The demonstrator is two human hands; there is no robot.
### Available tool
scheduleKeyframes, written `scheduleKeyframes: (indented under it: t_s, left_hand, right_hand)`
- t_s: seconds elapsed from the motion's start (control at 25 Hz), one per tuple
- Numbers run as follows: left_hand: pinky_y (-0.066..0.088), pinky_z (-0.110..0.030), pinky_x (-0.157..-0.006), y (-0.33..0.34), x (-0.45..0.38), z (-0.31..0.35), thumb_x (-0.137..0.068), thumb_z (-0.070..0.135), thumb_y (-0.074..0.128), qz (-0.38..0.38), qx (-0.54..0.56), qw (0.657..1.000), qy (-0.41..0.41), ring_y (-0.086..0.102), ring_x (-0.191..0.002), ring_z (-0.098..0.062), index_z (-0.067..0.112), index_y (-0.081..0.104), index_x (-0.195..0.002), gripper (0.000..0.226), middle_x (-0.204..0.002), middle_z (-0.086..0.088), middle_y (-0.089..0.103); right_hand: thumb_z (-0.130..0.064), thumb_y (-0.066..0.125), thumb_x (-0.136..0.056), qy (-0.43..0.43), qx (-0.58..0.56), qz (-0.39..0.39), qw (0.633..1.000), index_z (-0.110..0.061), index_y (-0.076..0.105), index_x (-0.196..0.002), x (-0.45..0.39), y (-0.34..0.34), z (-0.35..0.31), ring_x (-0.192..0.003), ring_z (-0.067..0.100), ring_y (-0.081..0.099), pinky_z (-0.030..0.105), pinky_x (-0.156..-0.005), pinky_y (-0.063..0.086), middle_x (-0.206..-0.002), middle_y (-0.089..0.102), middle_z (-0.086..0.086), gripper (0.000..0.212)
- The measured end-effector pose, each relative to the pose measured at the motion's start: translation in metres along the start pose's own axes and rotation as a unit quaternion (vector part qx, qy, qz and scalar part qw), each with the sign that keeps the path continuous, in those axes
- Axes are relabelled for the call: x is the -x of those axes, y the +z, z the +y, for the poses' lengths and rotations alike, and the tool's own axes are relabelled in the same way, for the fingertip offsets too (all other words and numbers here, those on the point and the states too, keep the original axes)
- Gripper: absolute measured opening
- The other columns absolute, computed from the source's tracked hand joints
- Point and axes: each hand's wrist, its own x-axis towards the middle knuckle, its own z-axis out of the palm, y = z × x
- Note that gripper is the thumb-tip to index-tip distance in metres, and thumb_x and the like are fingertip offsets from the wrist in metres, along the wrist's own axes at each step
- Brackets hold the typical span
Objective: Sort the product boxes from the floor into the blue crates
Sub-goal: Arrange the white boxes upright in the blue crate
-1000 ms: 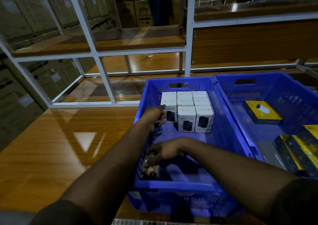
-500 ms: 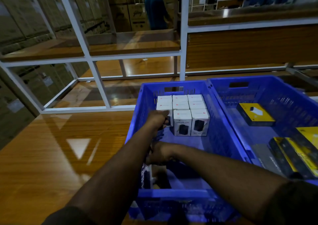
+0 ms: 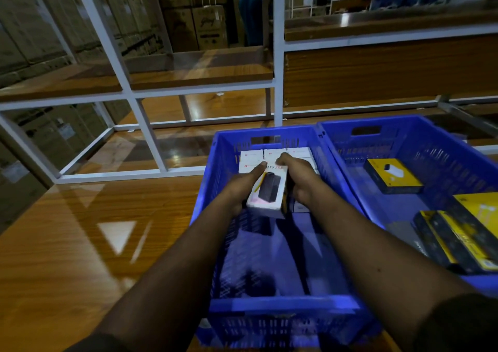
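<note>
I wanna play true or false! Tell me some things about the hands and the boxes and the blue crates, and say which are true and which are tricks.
1. Both hands hold one white box over the left blue crate. True: the left hand and right hand grip its two sides.
2. The yellow boxes lie in the right blue crate. True.
3. The left crate is full to the front. False: white boxes sit only at its far end.
4. The crates stand on grass. False: they rest on a shiny wooden surface.
</note>
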Motion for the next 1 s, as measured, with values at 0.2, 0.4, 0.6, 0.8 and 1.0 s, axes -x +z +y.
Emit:
scheduleKeyframes:
  t_s: [0.2,0.4,0.6,0.8,1.0]
  left_hand:
    - [0.056,-0.037,-0.082,-0.002,0.001,0.001,-0.089,0.046,0.065,-0.063,0.046,0.997,0.001,0.071,-0.098,-0.027,0.017,0.067,-0.121,0.044,-0.110,-0.009,0.074]
    - [0.054,-0.045,-0.090,-0.006,-0.002,0.000,-0.097,0.049,0.049,-0.055,0.124,0.991,-0.015,0.069,-0.096,-0.030,0.011,0.061,-0.128,0.051,-0.115,-0.013,0.070]
    - [0.059,-0.039,-0.078,-0.005,0.012,0.003,-0.102,0.026,0.041,-0.120,0.200,0.971,-0.043,0.071,-0.081,-0.029,0.006,0.063,-0.113,0.032,-0.101,-0.021,0.069]
    - [0.053,-0.033,-0.075,-0.002,0.018,0.000,-0.100,0.031,0.043,-0.110,0.159,0.979,-0.058,0.065,-0.076,-0.024,0.009,0.061,-0.108,0.030,-0.089,-0.014,0.069]
    - [0.050,-0.030,-0.066,0.001,0.017,0.001,-0.100,0.048,0.043,-0.063,0.110,0.988,-0.085,0.067,-0.071,-0.020,0.014,0.062,-0.091,0.040,-0.073,-0.007,0.072]
  right_hand:
    - [-0.025,0.063,-0.087,0.012,-0.043,-0.008,0.999,-0.011,0.071,-0.096,0.001,-0.006,-0.001,-0.065,0.023,0.068,0.030,-0.061,0.055,-0.084,0.073,0.009,0.019]
    - [-0.046,0.052,-0.097,0.017,-0.121,-0.042,0.992,-0.012,0.066,-0.109,-0.001,-0.005,-0.003,-0.080,0.022,0.070,0.035,-0.073,0.057,-0.094,0.073,0.009,0.039]
    - [-0.067,0.053,-0.086,0.027,-0.049,-0.100,0.993,-0.011,0.064,-0.117,0.005,-0.002,-0.002,-0.069,0.019,0.064,0.028,-0.056,0.049,-0.100,0.067,0.010,0.064]
    - [-0.078,0.069,-0.063,-0.002,-0.007,-0.130,0.992,-0.009,0.057,-0.129,0.008,0.005,0.000,-0.110,0.041,0.064,0.055,-0.099,0.049,-0.121,0.066,0.023,0.096]
    - [-0.057,0.077,-0.071,-0.043,-0.024,-0.060,0.997,-0.012,0.064,-0.111,0.005,-0.001,-0.005,-0.091,0.034,0.072,0.051,-0.085,0.055,-0.104,0.073,0.017,0.061]
